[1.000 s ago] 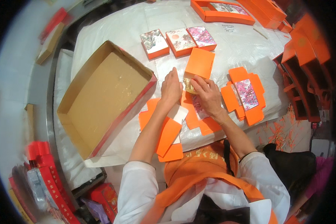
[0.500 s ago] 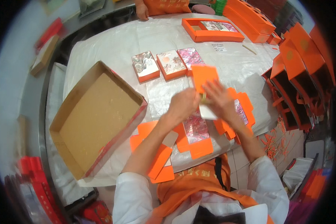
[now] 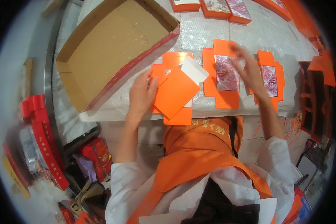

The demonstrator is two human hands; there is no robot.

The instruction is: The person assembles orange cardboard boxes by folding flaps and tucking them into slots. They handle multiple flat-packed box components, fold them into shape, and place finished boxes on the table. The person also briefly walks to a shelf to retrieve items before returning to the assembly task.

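My left hand [image 3: 141, 93] is at the left edge of an unfolded orange box blank [image 3: 180, 118], thumb and fingers apart. Lying askew on that blank is a flat orange card sleeve [image 3: 176, 93] with a white flap [image 3: 194, 70] at its upper end. The thumb is close beside the sleeve; whether it touches is unclear. My right hand [image 3: 250, 71], open and somewhat blurred, hovers between a middle blank with a pink floral panel [image 3: 227, 78] and a similar right-hand blank [image 3: 269, 80]. It holds nothing that I can see.
A large shallow cardboard tray [image 3: 113, 44] stands at the left of the white-covered table [image 3: 201, 31]. Several closed picture boxes [image 3: 216, 6] line the far side. Orange bags [image 3: 317, 89] are at the right. Red packages [image 3: 97, 155] sit low at the left.
The view has tilted down toward the near table edge. My hands have separated, left to the sleeve and right over the blanks. The orange-and-white piece between them is gone from there.
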